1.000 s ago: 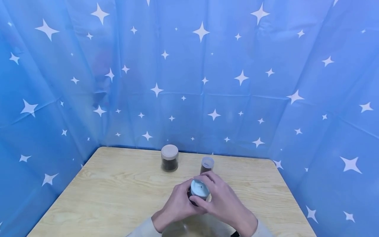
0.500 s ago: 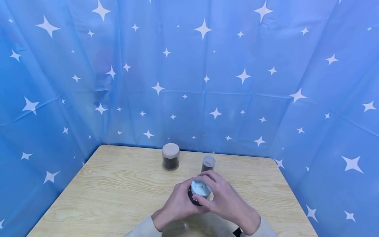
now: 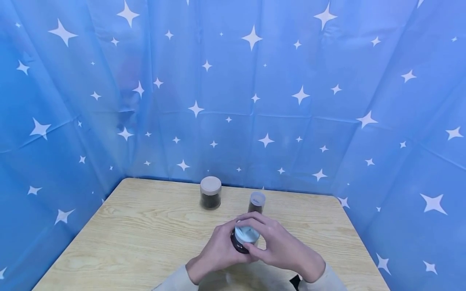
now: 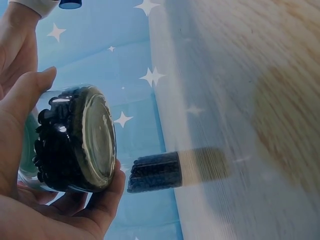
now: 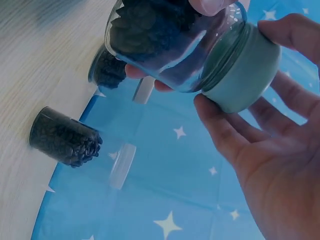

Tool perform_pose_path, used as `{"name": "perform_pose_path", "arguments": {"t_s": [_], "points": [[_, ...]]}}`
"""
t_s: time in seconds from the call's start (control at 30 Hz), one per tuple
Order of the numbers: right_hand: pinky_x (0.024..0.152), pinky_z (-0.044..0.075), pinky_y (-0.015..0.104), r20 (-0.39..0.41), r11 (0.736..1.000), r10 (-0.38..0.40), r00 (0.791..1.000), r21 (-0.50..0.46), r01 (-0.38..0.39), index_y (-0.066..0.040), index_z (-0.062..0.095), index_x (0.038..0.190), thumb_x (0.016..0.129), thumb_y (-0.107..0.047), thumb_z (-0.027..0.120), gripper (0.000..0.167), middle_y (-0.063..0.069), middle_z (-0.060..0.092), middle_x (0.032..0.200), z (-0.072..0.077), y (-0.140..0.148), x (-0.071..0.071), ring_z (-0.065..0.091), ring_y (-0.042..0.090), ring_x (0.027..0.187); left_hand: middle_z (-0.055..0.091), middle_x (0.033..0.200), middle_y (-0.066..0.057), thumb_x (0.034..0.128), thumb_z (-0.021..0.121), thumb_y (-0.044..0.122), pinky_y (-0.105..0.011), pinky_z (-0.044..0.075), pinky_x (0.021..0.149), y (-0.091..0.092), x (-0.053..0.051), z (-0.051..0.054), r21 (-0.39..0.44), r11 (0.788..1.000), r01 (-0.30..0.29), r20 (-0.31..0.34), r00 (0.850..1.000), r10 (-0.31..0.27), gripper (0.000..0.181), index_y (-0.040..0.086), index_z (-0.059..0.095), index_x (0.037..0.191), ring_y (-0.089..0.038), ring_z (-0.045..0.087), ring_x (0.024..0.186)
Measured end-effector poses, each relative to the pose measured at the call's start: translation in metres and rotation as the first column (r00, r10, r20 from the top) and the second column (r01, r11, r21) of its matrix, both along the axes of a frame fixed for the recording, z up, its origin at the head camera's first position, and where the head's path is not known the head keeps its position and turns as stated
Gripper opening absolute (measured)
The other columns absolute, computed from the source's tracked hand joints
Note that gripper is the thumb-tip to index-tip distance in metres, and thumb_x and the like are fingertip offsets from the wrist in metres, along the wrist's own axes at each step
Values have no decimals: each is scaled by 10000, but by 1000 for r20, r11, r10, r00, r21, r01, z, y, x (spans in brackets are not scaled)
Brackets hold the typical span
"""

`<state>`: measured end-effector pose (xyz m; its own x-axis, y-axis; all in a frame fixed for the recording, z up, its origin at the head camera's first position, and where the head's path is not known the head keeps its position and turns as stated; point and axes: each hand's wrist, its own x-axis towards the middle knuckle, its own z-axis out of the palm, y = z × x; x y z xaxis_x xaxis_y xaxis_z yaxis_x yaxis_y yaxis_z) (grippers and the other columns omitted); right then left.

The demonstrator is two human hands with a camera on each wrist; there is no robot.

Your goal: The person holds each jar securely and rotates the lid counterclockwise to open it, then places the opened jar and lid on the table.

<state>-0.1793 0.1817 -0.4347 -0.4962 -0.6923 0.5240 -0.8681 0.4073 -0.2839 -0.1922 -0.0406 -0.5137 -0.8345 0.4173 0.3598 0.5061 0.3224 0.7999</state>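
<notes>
Above the table, my left hand [image 3: 219, 247] grips a clear jar [image 4: 62, 142] partly filled with dark, bean-like pieces. Its fingers wrap round the glass body. My right hand [image 3: 278, 244] holds the jar's pale green lid [image 5: 245, 70] by its rim, thumb on one side and fingers on the other. The lid sits on the jar's mouth in the right wrist view. In that view the jar lies tilted across the picture. From the head camera, the lid's top [image 3: 246, 234] shows between both hands, and the right fingers partly cover it.
A wide jar [image 3: 210, 193] with a pale lid and dark contents stands near the table's far edge. To its right is a narrower jar [image 3: 257, 202], its lower part hidden behind the right hand. Starry blue curtains [image 3: 233, 101] surround the wooden table [image 3: 127, 234].
The right hand has turned slightly on the lid, with its wrist shifting right and its thumb moving along the rim. The left hand keeps its grip on the jar.
</notes>
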Motion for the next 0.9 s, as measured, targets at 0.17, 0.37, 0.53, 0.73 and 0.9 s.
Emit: {"name": "perform_pose_path", "arguments": {"t_s": [0.17, 0.37, 0.53, 0.73, 0.9], "points": [[1067, 697, 427, 8, 1000, 6, 1000, 6, -6, -133, 711, 1470, 941, -15, 903, 575, 92, 745, 1481, 0, 1, -1, 793, 228, 1296, 816, 1313, 119, 827, 1061, 420, -282, 656, 1009, -1, 0, 0, -2, 1000, -1, -1, 1000, 1, 779, 345, 687, 1506, -26, 770, 1150], [1063, 698, 426, 6, 1000, 12, 1000, 6, -12, -110, 708, 1471, 946, -19, 901, 567, 104, 743, 1484, 0, -1, -1, 792, 232, 1293, 816, 1313, 120, 824, 1062, 405, -281, 656, 1008, -2, -1, 0, 3, 1000, 2, -11, 1000, -2, 791, 348, 682, 1515, -24, 769, 1146], [1062, 696, 414, 0, 1000, 7, 1000, 0, -7, -108, 706, 1478, 975, -64, 909, 545, 104, 738, 1490, -1, -4, -1, 787, 226, 1290, 813, 1314, 120, 825, 1064, 397, -274, 659, 992, -3, -1, 0, 1, 1000, 6, -20, 1000, -6, 795, 353, 676, 1518, -21, 769, 1141], [1055, 695, 410, 19, 998, -65, 998, 11, 65, -152, 720, 1470, 1014, -180, 926, 501, 85, 715, 1527, -4, -6, 1, 773, 213, 1304, 827, 1247, 104, 826, 1064, 357, -259, 658, 946, -2, -3, -1, 1, 1000, 5, -40, 999, -5, 676, 333, 719, 1406, -19, 769, 1092], [1037, 699, 420, 18, 987, -161, 987, 4, 161, -176, 728, 1453, 1026, -279, 931, 484, 51, 699, 1533, -7, -10, 6, 768, 213, 1299, 832, 1237, 94, 818, 1054, 310, -263, 659, 951, 0, -3, 0, -14, 1000, -10, -60, 998, 9, 668, 297, 728, 1401, -26, 771, 1098]]}}
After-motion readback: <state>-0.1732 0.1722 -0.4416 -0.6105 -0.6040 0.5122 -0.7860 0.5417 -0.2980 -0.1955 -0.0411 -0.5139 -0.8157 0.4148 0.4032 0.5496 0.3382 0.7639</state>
